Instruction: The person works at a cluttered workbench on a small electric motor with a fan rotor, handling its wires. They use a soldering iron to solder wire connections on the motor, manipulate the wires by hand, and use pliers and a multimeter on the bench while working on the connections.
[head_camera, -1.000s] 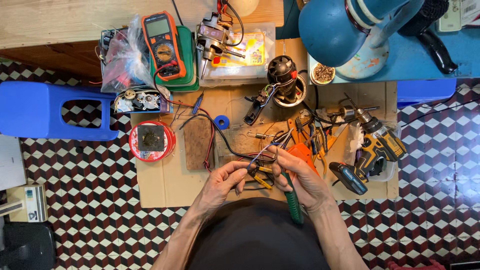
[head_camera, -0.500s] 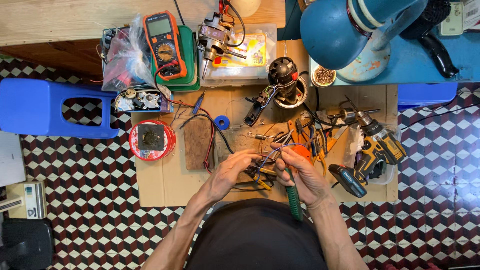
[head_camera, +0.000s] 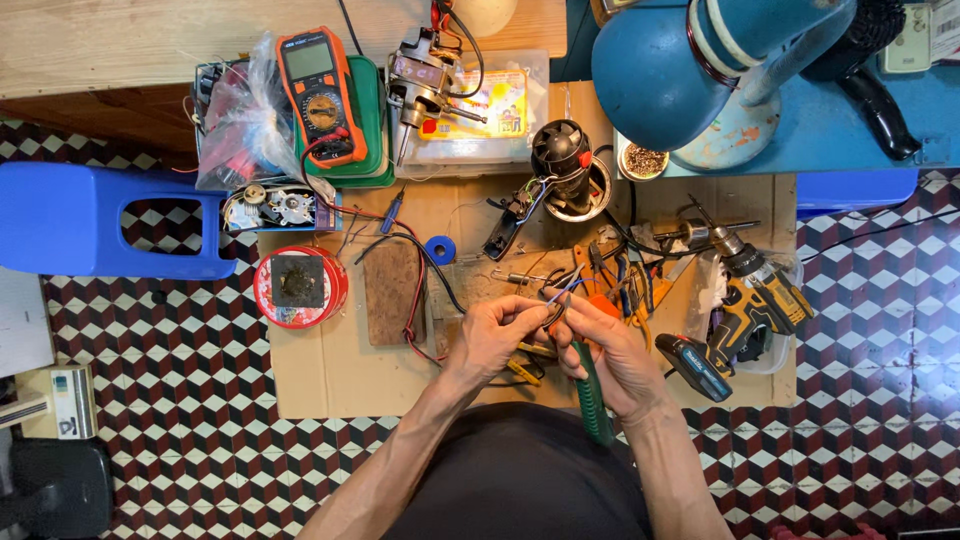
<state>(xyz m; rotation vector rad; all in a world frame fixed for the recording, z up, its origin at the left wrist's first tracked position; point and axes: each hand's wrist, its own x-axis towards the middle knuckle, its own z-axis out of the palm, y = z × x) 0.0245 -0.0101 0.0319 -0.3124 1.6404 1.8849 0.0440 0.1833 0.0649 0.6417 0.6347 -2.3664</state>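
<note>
While the right hand (head_camera: 610, 355) grips green-handled pliers (head_camera: 590, 395), the left hand (head_camera: 490, 335) pinches thin wires (head_camera: 560, 295) just beside its fingertips.

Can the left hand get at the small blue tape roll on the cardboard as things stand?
Probably yes. The left hand is pinching thin wires, so it must let go first; the blue tape roll lies uncovered just beyond it, with only a black cable alongside.

Orange multimeter (head_camera: 322, 95), blue lamp (head_camera: 690, 70), cordless drill (head_camera: 755, 295)
</note>
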